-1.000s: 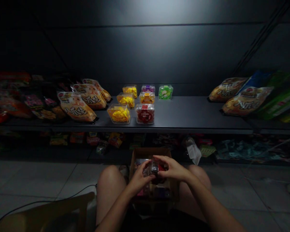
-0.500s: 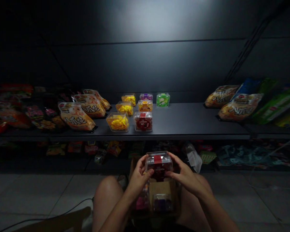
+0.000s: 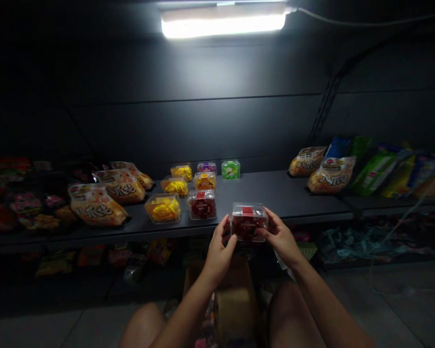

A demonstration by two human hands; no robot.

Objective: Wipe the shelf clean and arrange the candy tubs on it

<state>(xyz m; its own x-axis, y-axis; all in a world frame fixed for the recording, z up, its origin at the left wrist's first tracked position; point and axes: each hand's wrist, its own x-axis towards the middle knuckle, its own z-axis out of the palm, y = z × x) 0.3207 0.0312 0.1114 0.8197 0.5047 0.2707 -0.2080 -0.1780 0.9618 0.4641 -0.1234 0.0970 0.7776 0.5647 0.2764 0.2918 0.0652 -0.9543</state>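
Note:
A clear plastic box of dark red snacks (image 3: 249, 223), with a red label over its lid, is held upright in front of the shelf edge. My left hand (image 3: 220, 249) closes on its left side, thumb at the front corner. Gripping the right side is my right hand (image 3: 281, 239), its thumb across the front. On the shelf (image 3: 271, 193) behind stands a matching red box (image 3: 202, 204), beside a clear box of yellow snacks (image 3: 163, 209). Farther back are an orange-labelled box (image 3: 205, 181), a purple one (image 3: 206, 167) and a green one (image 3: 231, 170).
Orange snack bags stand left (image 3: 97, 205) and right (image 3: 331, 175) of the boxes. An open cardboard carton (image 3: 252, 285) holding more packages sits between my knees. A lit tube lamp (image 3: 223, 24) hangs above. More bagged snacks (image 3: 369, 244) lie on the lower shelf.
Both hands have lifted the red box up and forward, from above the carton to the shelf's front edge. The view has tilted up, bringing the lamp into sight.

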